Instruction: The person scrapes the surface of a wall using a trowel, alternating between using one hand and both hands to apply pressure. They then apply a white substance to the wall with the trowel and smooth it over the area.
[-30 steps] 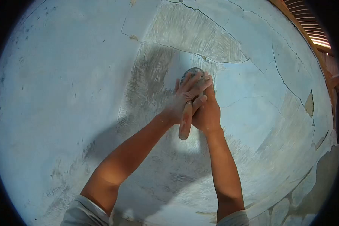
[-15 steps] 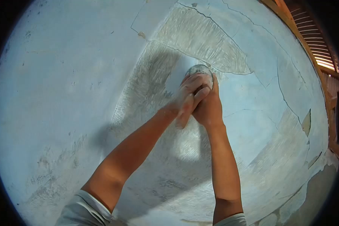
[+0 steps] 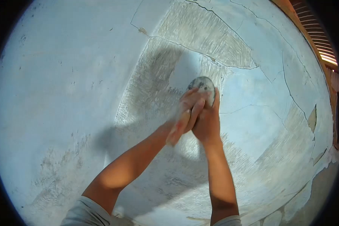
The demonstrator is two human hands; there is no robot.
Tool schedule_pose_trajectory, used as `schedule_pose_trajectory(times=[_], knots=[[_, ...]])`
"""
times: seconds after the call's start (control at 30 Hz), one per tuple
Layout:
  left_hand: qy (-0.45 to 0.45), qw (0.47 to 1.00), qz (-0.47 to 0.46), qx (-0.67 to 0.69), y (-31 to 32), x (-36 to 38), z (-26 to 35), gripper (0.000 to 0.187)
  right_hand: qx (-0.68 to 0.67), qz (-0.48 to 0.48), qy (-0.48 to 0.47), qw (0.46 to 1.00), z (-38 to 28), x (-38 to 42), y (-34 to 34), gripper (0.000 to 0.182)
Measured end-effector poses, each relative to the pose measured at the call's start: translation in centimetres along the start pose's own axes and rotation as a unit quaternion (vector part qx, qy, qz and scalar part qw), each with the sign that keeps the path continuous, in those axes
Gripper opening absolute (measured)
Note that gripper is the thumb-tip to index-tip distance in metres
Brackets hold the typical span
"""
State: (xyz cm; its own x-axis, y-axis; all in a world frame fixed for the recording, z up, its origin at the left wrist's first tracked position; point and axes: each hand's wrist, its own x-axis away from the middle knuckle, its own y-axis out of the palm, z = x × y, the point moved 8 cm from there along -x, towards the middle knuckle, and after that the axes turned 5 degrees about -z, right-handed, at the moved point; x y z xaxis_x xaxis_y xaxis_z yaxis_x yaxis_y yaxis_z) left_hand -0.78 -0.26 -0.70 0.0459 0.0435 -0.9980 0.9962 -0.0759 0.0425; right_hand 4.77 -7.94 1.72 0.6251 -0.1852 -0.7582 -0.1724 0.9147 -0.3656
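Note:
A scraper (image 3: 202, 83) with an oval, grey-white, dark-speckled head is pressed flat against the pale blue wall (image 3: 248, 90). My left hand (image 3: 191, 101) lies over it, fingers on the head. From below, my right hand (image 3: 207, 123) wraps round it, with a finger along the head's right edge. A blurred, light and reddish end, seemingly the handle, sticks out at the lower left beneath my hands. Rough grey scraped patches (image 3: 203, 34) with streaks surround the tool, above and to its left. My palms hide the middle of the scraper.
Thin cracks (image 3: 286, 84) run across the wall's upper right. Broken plaster (image 3: 312, 118) gapes near its right edge. Wooden framing (image 3: 303, 34) and a slatted, ridged sheet (image 3: 312, 28) border the wall at the upper right. Shadows of my arms fall on the wall.
Both hands and the scraper have slid down the wall. A streaked, scraped strip now shows just above the scraper's head. The view has shifted slightly.

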Motion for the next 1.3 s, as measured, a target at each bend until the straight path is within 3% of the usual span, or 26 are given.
schedule_pose_trajectory(times=[0.1, 0.2, 0.27, 0.33, 0.37, 0.43, 0.5, 0.57, 0.6, 0.63, 0.8, 0.87, 0.93, 1.03, 1.1, 1.17, 1.3], knots=[[0.016, 0.999, 0.011, -0.051, -0.5, -1.1, -0.2, 0.041, 0.002, -0.037, 0.000, 0.999, 1.2, -1.4, 1.2, 0.023], [-0.038, 0.999, 0.016, -0.022, -2.5, -6.3, 0.0, 0.042, 0.038, -0.098, 0.007, 0.994, 3.4, -5.1, 1.5, 0.022], [-0.120, 0.991, -0.017, 0.054, -1.9, -6.1, -0.8, 0.043, 0.025, -0.105, -0.002, 0.994, 2.9, -5.9, 0.6, 0.023], [-0.081, 0.997, 0.004, 0.012, -1.0, -2.4, 0.3, 0.043, 0.013, -0.063, 0.015, 0.998, 1.3, -2.7, 0.0, 0.025], [-0.012, 1.000, -0.001, -0.020, -0.6, -0.6, 0.9, 0.043, 0.015, -0.033, 0.008, 0.999, 0.2, -0.9, 0.1, 0.025], [-0.001, 1.000, -0.006, -0.020, -0.9, -0.8, 0.4, 0.042, 0.000, -0.009, 0.007, 1.000, -0.1, -0.3, 0.7, 0.025], [0.044, 0.995, 0.035, -0.085, -1.3, -2.5, -0.8, 0.039, 0.030, -0.073, 0.006, 0.997, 2.0, -3.3, 1.8, 0.025], [-0.047, 0.999, -0.007, 0.005, -2.3, -6.5, -1.0, 0.038, 0.030, -0.161, 0.016, 0.986, 4.2, -6.7, 1.9, 0.025], [-0.091, 0.994, -0.029, 0.048, -2.5, -7.5, -1.1, 0.037, 0.029, -0.135, 0.000, 0.990, 3.9, -6.8, 1.5, 0.025], [-0.043, 0.999, 0.016, 0.023, -2.6, -6.6, -0.5, 0.037, 0.025, -0.107, -0.011, 0.994, 3.2, -6.3, 1.2, 0.025], [-0.021, 1.000, 0.008, 0.003, -0.9, -0.9, 0.0, 0.036, 0.014, -0.005, 0.007, 1.000, 0.5, -0.9, 0.9, 0.027], [0.027, 0.997, 0.020, -0.070, -1.9, -4.2, -0.1, 0.035, 0.001, -0.086, 0.039, 0.995, 2.9, -4.2, 1.6, 0.020], [-0.003, 0.994, -0.030, -0.101, -1.5, -6.2, -1.1, 0.032, 0.025, -0.105, 0.024, 0.994, 4.3, -7.6, 1.0, 0.020], [-0.039, 0.997, -0.052, -0.036, -1.6, -5.6, -0.9, 0.032, 0.002, -0.059, 0.010, 0.998, 2.6, -6.0, -0.2, 0.019], [-0.005, 0.999, -0.007, -0.048, -0.4, -1.3, 0.0, 0.032, -0.020, -0.019, 0.027, 0.999, 1.1, -1.8, 0.2, 0.018], [-0.049, 0.996, -0.025, -0.073, -0.8, -1.2, -0.6, 0.031, -0.031, 0.013, 0.027, 0.999, 0.9, -0.6, 0.7, 0.016], [0.026, 0.993, -0.009, -0.118, -1.8, -6.7, -1.0, 0.033, -0.006, -0.038, 0.024, 0.999, 4.3, -6.3, 1.2, 0.012]])
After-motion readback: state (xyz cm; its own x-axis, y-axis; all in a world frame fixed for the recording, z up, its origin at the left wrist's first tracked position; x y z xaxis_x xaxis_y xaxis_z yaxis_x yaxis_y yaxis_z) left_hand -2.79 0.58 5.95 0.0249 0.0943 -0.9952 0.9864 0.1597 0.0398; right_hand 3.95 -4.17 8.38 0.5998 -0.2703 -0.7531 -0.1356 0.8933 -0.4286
